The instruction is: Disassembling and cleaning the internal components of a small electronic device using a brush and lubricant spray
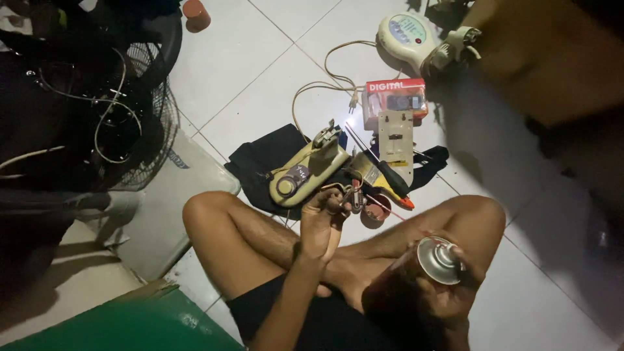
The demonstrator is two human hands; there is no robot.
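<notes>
Spray can point(437, 260) being gripped in right hand point(448, 292), fingers wrapped round body, thin red straw pointing toward small metal part point(351, 195). Left hand point(322, 218) pinching that part (details too dark), hovering over black cloth point(260, 166) beside screwdriver point(383, 170).

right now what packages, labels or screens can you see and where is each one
Red box: on the floor tiles above the tools, rectangular, red with white lettering and a clear window.
Round pale device: top of the view, cream body with a blue-green panel face.
Spray can: in the right hand, silver metal top, dark body.
Green carton: bottom left corner, plain green flap.
</notes>
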